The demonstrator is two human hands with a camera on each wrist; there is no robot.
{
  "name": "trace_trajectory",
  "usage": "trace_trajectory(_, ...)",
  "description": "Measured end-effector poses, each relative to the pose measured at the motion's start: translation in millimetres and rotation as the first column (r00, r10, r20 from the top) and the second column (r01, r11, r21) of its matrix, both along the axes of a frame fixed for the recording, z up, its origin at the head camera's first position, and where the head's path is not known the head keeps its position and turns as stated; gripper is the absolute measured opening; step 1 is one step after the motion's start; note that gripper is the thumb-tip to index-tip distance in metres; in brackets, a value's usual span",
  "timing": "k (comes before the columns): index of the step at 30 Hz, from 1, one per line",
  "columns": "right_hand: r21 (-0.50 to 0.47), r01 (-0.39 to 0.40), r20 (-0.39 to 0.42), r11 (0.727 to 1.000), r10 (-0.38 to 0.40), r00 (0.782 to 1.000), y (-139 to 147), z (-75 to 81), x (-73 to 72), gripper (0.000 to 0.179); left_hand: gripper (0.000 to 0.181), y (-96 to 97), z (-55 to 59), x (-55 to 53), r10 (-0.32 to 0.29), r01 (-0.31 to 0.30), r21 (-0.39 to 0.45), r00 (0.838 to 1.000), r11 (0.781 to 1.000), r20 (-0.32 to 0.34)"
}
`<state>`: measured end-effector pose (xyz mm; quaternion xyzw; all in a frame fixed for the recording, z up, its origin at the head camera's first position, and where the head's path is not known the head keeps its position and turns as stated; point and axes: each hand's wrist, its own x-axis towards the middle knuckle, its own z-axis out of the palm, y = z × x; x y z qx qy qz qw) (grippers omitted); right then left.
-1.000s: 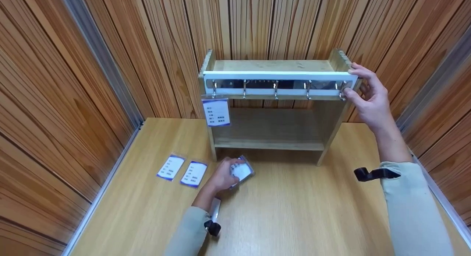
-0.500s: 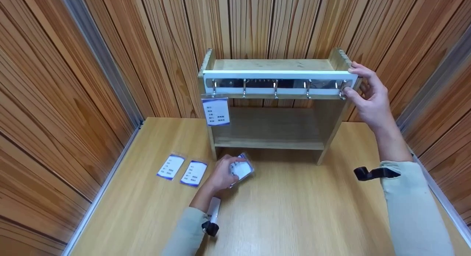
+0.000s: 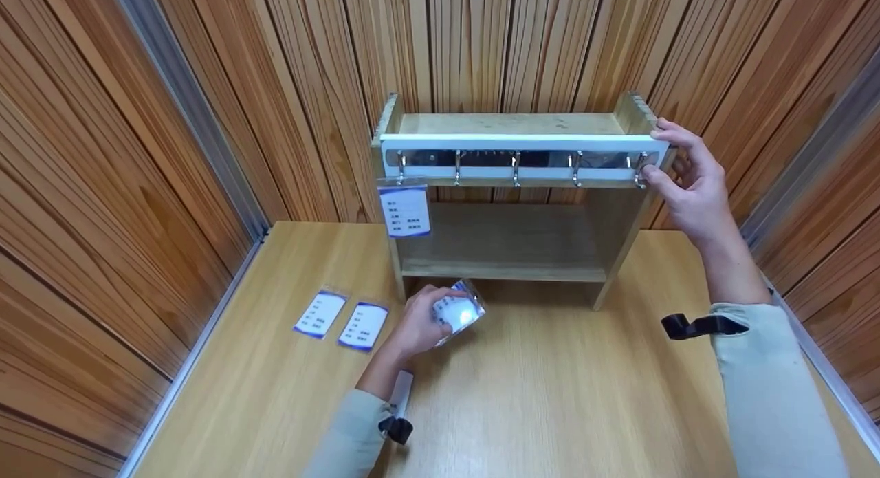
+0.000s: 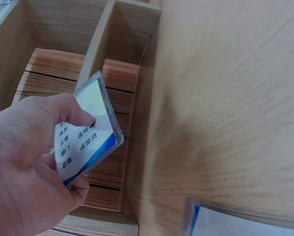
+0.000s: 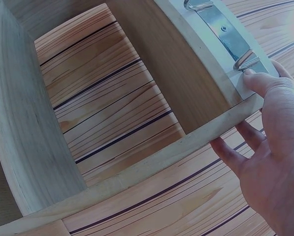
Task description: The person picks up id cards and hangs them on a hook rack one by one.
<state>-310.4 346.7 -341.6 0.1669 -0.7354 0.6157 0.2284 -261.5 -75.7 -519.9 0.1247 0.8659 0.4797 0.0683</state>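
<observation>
Between thumb and fingers, my left hand [image 3: 421, 323] grips a badge card [image 3: 462, 311] in a clear sleeve, white with blue corners and printed lines. In the left wrist view the held badge card [image 4: 87, 135] is tilted, thumb across its face. My right hand [image 3: 694, 182] holds the right end of the hook rail [image 3: 481, 139], thumb by the last hook and fingers round the side of the wooden shelf [image 3: 509, 268]. The right wrist view shows the thumb beside a metal hook [image 5: 245, 59]. Another badge card [image 3: 404, 211] hangs from the leftmost hook.
Two badge cards [image 3: 320, 313] lie side by side on the wooden table [image 3: 550, 395], left of the shelf. One more card [image 3: 401, 393] lies partly hidden under the left wrist. Wood-plank walls [image 3: 330, 86] enclose the table behind and at both sides.
My left hand has shifted the badge card slightly right and tipped it, so light now glares off its face. The right hand keeps its place on the rail.
</observation>
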Motion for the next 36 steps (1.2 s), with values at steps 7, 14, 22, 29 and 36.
trace_trajectory(7, -0.002, 0.004, -0.001, 1.000, -0.004, 1.000, -0.3, 0.1, 0.1, 0.047, 0.056, -0.3, 3.8, 1.9, -0.025, 0.026, 0.008, 0.998, 1.000, -0.056)
trace_trajectory(14, -0.001, 0.009, 0.000, 1.000, -0.009, 1.000, -1.1, -0.6, 0.6, 0.047, 0.056, -2.3, 4.5, 3.7, -0.063, 0.066, 0.018, 0.991, 0.998, -0.115)
trace_trajectory(22, 0.007, 0.020, 0.001, 1.000, -0.020, 1.000, -1.0, -0.5, 1.0, 0.047, 0.057, -0.9, 3.7, 4.6, -0.091, 0.097, 0.064, 0.992, 0.993, -0.092)
trace_trajectory(29, 0.013, 0.021, 0.007, 1.000, -0.021, 1.000, -0.1, -0.7, -0.1, 0.047, 0.057, 1.9, 7.2, 5.8, -0.106, 0.122, 0.100, 0.984, 0.988, -0.146)
trace_trajectory(36, 0.006, 0.017, 0.008, 1.000, -0.017, 1.000, -0.6, -0.5, 1.1, 0.047, 0.057, 5.5, 12.8, 8.6, -0.095, 0.117, 0.108, 0.977, 0.987, -0.190)
